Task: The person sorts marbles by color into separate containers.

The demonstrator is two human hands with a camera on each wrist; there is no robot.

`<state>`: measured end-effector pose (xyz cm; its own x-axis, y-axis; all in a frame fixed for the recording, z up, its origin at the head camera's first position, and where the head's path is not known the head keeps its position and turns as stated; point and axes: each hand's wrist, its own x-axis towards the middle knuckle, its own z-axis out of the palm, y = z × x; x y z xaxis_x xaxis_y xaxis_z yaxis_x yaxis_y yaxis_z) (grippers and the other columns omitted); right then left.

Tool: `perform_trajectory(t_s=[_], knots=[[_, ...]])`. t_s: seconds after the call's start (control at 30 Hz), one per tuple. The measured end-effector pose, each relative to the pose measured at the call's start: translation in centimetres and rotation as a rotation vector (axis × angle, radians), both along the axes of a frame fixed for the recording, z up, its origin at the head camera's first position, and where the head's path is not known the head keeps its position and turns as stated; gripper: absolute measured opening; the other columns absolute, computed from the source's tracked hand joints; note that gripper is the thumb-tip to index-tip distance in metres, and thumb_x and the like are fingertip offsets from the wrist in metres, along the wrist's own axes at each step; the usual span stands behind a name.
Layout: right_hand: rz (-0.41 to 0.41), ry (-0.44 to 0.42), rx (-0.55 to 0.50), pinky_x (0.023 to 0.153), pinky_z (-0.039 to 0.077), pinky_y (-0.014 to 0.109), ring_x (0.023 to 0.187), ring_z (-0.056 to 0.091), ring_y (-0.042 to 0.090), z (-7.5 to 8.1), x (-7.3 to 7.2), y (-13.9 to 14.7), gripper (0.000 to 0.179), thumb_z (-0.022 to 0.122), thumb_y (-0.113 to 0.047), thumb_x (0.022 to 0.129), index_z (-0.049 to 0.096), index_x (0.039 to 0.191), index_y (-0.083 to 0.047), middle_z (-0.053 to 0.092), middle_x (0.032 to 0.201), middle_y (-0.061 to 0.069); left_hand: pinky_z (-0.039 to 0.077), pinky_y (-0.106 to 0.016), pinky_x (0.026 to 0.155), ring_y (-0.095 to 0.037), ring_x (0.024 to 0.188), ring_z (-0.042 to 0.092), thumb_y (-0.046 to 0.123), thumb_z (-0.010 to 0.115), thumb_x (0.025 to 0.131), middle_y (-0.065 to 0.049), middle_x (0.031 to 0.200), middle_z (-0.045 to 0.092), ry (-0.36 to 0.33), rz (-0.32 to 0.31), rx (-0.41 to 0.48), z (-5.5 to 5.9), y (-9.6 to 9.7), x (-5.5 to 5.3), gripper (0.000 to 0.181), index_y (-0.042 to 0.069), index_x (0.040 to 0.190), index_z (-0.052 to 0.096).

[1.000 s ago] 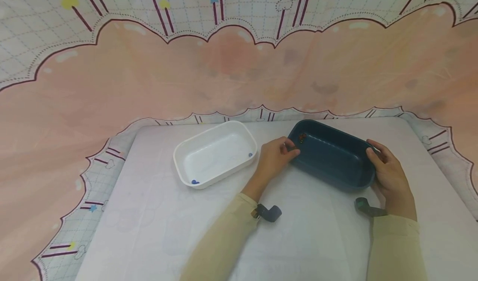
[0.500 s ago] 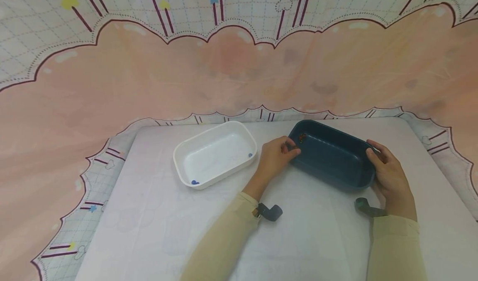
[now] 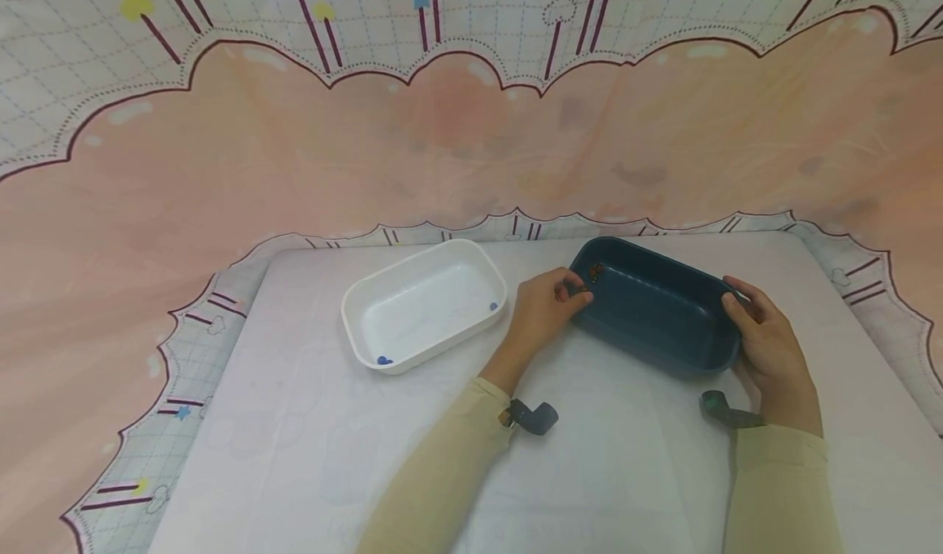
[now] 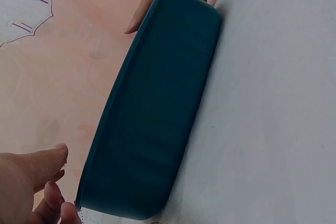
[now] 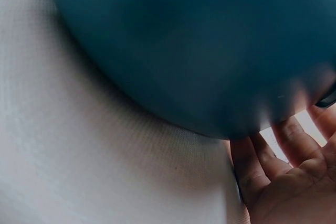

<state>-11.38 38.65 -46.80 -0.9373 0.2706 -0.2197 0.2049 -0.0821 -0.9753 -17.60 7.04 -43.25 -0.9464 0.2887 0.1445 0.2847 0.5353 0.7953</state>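
Note:
My left hand (image 3: 543,307) is at the left end of a dark blue rectangular dish (image 3: 656,304), thumb and fingers bent together over its rim. Between the fingertips there seems to be a tiny reddish-brown piece, mostly hidden. Inside that dish, by its far left corner, lies a small cluster of brown bead-like pieces (image 3: 596,272). My right hand (image 3: 769,341) holds the dish's right end, thumb over the rim and fingers against the outside wall, as the right wrist view (image 5: 294,166) of the hand also shows. From the left wrist, the dish's long outer wall (image 4: 147,108) is visible.
A white rectangular dish (image 3: 423,304) stands left of the blue one. Small blue beads (image 3: 384,360) lie in its near left corner, and another blue bead (image 3: 494,307) is at its right. Both dishes rest on a white-covered table (image 3: 589,472) before a patterned cloth (image 3: 442,153).
The left hand has shifted very slightly at the blue dish's rim. The right hand and both dishes stay in place.

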Motion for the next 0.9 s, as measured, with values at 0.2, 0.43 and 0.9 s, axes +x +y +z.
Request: perform_trajectory(t_s=[0.2, 0.43, 0.9], knots=[[-0.007, -0.019, 0.009, 0.125, 0.02, 0.027, 0.151, 0.031, 0.015, -0.01, -0.11, -0.1, 0.064, 0.069, -0.035, 0.097, 0.043, 0.156, -0.029, 0.038, 0.158, 0.001, 0.037, -0.018, 0.056, -0.008, 0.065, 0.048, 0.03, 0.077, 0.093, 0.004, 0.071, 0.055, -0.017, 0.003, 0.003, -0.04, 0.03, 0.05, 0.022, 0.017, 0.109, 0.072], [-0.002, -0.016, 0.012, 0.124, 0.022, 0.025, 0.152, 0.031, 0.015, -0.01, -0.08, -0.08, 0.064, 0.069, -0.035, 0.098, 0.043, 0.156, -0.029, 0.038, 0.158, 0.002, 0.038, -0.018, 0.056, -0.008, 0.065, 0.049, 0.031, 0.076, 0.093, 0.004, 0.072, 0.056, -0.022, 0.008, -0.004, -0.03, -0.07, 0.05, 0.023, 0.016, 0.111, 0.072], [-0.008, -0.018, 0.026, 0.125, 0.02, 0.024, 0.153, 0.029, 0.014, 0.01, -0.04, -0.01, 0.063, 0.068, -0.035, 0.098, 0.044, 0.155, -0.029, 0.04, 0.159, -0.001, 0.04, -0.02, 0.061, -0.011, 0.072, 0.053, 0.028, 0.075, 0.094, 0.002, 0.076, 0.059, -0.022, 0.036, 0.008, -0.3, -0.63, 0.26, 0.019, 0.017, 0.11, 0.073]])
